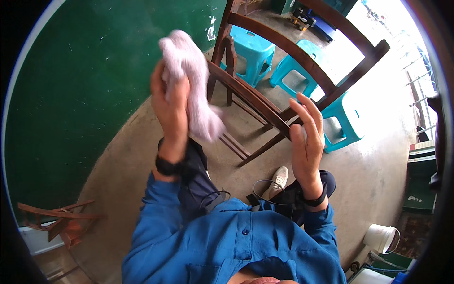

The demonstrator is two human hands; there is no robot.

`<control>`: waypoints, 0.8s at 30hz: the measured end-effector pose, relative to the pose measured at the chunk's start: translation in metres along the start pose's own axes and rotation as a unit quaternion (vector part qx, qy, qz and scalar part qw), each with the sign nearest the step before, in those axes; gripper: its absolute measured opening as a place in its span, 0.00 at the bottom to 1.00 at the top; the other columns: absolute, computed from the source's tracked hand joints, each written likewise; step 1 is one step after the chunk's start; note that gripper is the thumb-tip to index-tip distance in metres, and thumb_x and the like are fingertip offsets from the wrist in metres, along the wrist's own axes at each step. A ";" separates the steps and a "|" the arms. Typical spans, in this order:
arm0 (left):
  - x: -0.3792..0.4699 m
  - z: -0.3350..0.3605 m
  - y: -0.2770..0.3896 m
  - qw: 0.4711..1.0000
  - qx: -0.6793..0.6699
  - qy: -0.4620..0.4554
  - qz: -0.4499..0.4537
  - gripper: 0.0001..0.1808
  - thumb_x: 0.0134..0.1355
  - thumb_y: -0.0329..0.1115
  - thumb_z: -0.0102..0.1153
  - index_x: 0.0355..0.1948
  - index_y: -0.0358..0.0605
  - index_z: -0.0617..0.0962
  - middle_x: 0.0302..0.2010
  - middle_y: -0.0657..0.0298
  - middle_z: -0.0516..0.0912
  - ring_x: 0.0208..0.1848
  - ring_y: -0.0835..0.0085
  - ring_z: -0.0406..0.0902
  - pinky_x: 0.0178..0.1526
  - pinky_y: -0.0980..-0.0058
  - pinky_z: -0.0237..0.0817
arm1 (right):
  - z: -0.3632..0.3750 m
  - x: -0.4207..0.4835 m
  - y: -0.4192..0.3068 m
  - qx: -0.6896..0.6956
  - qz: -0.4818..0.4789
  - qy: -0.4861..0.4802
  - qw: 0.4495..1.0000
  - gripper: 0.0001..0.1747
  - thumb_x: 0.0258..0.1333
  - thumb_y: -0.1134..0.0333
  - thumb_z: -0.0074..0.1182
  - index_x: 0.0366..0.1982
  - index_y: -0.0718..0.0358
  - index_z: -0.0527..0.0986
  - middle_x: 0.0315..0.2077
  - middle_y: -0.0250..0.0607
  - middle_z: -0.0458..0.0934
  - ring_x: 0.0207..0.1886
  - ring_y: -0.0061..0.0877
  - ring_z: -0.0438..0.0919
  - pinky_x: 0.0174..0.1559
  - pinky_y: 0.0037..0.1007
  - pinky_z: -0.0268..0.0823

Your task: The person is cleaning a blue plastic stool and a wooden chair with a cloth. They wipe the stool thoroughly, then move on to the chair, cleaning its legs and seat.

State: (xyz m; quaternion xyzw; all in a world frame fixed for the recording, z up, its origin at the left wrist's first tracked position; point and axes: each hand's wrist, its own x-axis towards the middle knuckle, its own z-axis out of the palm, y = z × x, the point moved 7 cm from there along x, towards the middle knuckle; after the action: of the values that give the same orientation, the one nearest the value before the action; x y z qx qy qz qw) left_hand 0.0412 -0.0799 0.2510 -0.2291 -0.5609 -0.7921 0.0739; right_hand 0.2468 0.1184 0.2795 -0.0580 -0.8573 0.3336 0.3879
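Observation:
My left hand (173, 103) grips a pale pink cloth (195, 88), raised in front of the green wall and blurred by motion. A dark brown wooden chair frame (305, 56) with curved slats stands before me; its seat area looks open, with bare rails. At the chair's right side is my right hand (308, 142), fingers bent and apart. It is beside or against a rail; whether it touches cannot be told. Behind the chair, turquoise plastic stools (250, 42) show between the slats.
The green wall (88, 71) rises at the left. Another wooden chair (67, 220) is at the lower left. A white bucket (379, 238) lies at the lower right. A turquoise stool (342, 124) stands right of the chair, and my shoe (280, 177) is on the floor below.

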 end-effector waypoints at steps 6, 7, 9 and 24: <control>0.056 0.046 -0.018 0.914 0.336 -0.110 0.198 0.13 0.61 0.36 0.56 0.47 0.50 0.80 0.42 0.56 0.75 0.43 0.59 0.77 0.46 0.67 0.70 | 0.038 -0.036 0.068 0.223 0.197 0.042 0.954 0.36 0.72 0.41 0.29 0.66 0.59 0.65 0.61 0.44 0.70 0.66 0.32 0.64 0.68 0.36 0.50; 0.046 0.054 -0.020 0.905 0.347 -0.132 0.208 0.13 0.60 0.35 0.54 0.46 0.50 0.81 0.42 0.56 0.75 0.43 0.58 0.77 0.46 0.66 0.69 | 0.038 -0.037 0.069 0.219 0.178 0.058 0.958 0.37 0.71 0.39 0.28 0.67 0.59 0.63 0.61 0.43 0.71 0.67 0.31 0.64 0.68 0.35 0.49; 0.013 0.078 -0.019 0.890 0.348 -0.171 0.241 0.13 0.59 0.37 0.54 0.44 0.50 0.82 0.39 0.55 0.74 0.40 0.56 0.77 0.41 0.63 0.71 | 0.039 -0.040 0.076 0.192 0.187 0.084 0.960 0.45 0.67 0.31 0.24 0.67 0.58 0.64 0.60 0.46 0.72 0.66 0.33 0.67 0.69 0.38 0.53; -0.102 0.081 -0.024 0.913 0.013 -0.390 0.117 0.19 0.49 0.34 0.60 0.45 0.47 0.83 0.41 0.56 0.80 0.40 0.64 0.83 0.43 0.68 0.76 | 0.002 -0.061 0.179 0.151 0.284 0.271 0.907 0.41 0.56 0.64 0.63 0.67 0.62 0.58 0.57 0.44 0.67 0.59 0.31 0.68 0.60 0.34 0.59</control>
State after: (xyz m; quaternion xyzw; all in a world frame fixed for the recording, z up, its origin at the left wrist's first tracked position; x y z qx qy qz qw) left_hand 0.1447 -0.0104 0.2065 -0.5831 -0.5243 -0.6181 -0.0556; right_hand 0.2587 0.2340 0.1299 -0.3281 -0.6058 0.5269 0.4978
